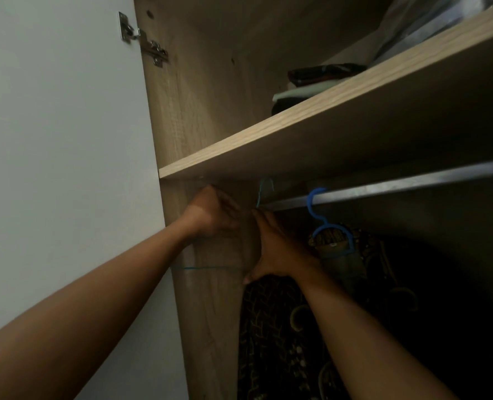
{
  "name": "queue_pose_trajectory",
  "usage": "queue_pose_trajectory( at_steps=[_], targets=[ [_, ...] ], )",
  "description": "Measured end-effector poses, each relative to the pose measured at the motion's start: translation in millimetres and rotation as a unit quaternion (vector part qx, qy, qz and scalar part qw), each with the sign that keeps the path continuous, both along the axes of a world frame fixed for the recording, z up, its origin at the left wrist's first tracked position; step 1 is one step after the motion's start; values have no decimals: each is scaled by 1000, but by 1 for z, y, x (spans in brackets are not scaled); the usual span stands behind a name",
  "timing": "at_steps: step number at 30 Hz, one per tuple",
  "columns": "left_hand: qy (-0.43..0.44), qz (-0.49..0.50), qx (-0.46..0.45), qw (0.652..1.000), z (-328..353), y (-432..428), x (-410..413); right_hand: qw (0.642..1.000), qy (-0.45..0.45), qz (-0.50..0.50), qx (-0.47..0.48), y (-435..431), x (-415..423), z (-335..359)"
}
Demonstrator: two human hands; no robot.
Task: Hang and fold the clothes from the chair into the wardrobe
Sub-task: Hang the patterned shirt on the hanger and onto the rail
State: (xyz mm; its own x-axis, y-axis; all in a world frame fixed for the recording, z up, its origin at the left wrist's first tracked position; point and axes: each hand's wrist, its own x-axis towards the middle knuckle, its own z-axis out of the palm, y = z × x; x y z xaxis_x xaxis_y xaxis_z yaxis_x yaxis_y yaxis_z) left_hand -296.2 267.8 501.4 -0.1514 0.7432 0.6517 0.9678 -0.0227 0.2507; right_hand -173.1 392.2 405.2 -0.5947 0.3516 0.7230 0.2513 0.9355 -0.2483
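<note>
Inside the wardrobe, a thin blue hanger [264, 192] has its hook at the left end of the metal rail [398, 189]. A brown, wood-coloured garment [213, 298] hangs from it against the wardrobe's left side, with a blue line across it. My left hand [213, 215] is closed on the garment's top left, just under the shelf. My right hand [277, 249] grips the garment's right edge, fingers pointing up toward the hook. The hanger's shoulders are hidden by the cloth and my hands.
A second, thicker blue hanger [317, 209] on the rail carries a dark patterned garment [282, 327] right beside my right arm. The wooden shelf [297, 131] above holds folded clothes [311, 85]. The open door [51, 140] with its hinge [144, 39] stands at the left.
</note>
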Motion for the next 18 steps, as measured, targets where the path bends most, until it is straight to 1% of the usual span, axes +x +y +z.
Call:
queue_pose_trajectory(
  at_steps=[3,4,6,8,10,13,14,16,18],
  targets=[
    [-20,-2,-4,1000,1,-7,3,1000,22,4,16,-4,-1,-2],
    [-15,3,-14,1000,1,-8,2,999,30,3,24,-5,0,-2],
    [35,26,-39,998,5,-10,4,999,36,1,37,-7,2,-2],
    [109,82,-70,988,9,-12,9,999,21,-16,37,-9,2,-2],
    [198,147,-128,961,6,-21,24,999,12,-31,31,-10,-1,-2],
    [346,208,-191,895,-7,-30,38,999,4,-47,24,-12,-4,-3],
    [380,222,-208,874,-10,-32,37,998,-2,-54,21,-12,-4,-3],
    [406,241,-225,853,-11,-33,32,998,-12,-64,19,-13,-5,-3],
    [410,242,-227,850,-12,-36,29,997,-18,-67,22,-15,-6,-4]
  ],
)
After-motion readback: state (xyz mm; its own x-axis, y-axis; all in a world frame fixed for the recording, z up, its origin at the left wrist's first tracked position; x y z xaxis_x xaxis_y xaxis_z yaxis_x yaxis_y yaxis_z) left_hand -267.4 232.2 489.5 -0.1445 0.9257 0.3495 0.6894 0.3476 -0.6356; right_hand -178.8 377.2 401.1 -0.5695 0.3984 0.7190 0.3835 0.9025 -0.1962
